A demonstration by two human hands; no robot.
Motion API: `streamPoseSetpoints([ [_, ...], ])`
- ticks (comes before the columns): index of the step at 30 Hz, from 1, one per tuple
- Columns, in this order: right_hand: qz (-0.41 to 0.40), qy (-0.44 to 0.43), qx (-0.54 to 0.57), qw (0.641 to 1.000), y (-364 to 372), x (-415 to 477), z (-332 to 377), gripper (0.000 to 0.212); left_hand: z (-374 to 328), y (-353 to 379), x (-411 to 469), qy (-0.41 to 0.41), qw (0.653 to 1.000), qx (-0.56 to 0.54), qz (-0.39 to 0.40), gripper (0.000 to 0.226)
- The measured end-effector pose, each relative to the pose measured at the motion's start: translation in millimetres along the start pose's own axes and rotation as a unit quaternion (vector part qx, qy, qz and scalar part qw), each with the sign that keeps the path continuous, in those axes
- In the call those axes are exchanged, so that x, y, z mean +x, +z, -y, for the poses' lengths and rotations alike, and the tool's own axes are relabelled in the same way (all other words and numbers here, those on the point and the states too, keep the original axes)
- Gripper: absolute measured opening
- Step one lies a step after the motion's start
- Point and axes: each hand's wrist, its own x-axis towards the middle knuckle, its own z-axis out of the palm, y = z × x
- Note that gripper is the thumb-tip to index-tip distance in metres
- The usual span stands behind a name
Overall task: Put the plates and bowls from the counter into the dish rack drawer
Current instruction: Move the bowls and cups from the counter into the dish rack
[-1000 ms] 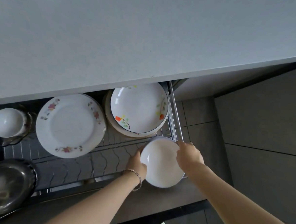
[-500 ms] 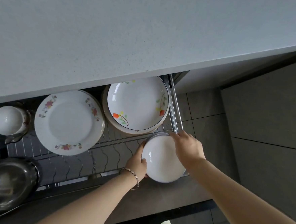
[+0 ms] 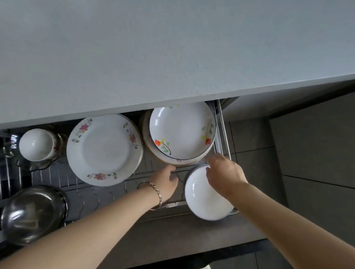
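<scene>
Now the white bowl (image 3: 208, 197) sits in the front right corner of the dish rack drawer (image 3: 224, 127), on the wires. The right hand (image 3: 226, 173) lies over its far rim with bent fingers; I cannot tell if it grips. The left hand (image 3: 165, 184) is loose, just beside the bowl and not touching it. The bowl looks hard, smooth, slippery and easy to break, so hold it by the rim.

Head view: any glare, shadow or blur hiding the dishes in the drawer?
Head view: only small highlights on the white bowl and steel bowl; head view, the drawer's left end lies dark under the counter; steel bowl and cup look slightly soft, floral plate sharp.
</scene>
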Motion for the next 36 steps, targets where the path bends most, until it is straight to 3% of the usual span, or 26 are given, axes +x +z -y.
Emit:
streamPoseSetpoints([
  [5,0.061,-0.08,0.072,0.992,-73,-12,85,0.033,7,-119,-47,0.061,0.987,-0.072,-0.133,0.024],
  [11,-0.009,-0.166,0.159,0.973,-158,-7,223,0.028,43,-276,-82,0.072,0.945,-0.156,-0.279,0.02],
  [14,-0.043,-0.173,0.208,0.962,-184,19,298,0.031,75,-350,-86,0.053,0.926,-0.18,-0.328,0.02],
  [17,-0.014,-0.12,0.365,0.923,-202,54,375,0.042,107,-405,-86,0.043,0.908,-0.203,-0.363,0.028],
  [22,0.024,0.015,0.605,0.795,-225,119,465,0.056,149,-448,-81,0.041,0.901,-0.252,-0.352,0.033],
  [27,-0.031,0.021,0.717,0.696,-220,160,493,0.043,176,-448,-79,0.038,0.907,-0.272,-0.318,0.033],
  [33,-0.058,0.003,0.684,0.727,-205,142,473,0.045,184,-430,-79,0.054,0.89,-0.34,-0.299,0.025],
  [36,-0.032,0.005,0.677,0.735,-189,112,443,0.04,163,-423,-85,0.09,0.87,-0.396,-0.279,0.014],
])
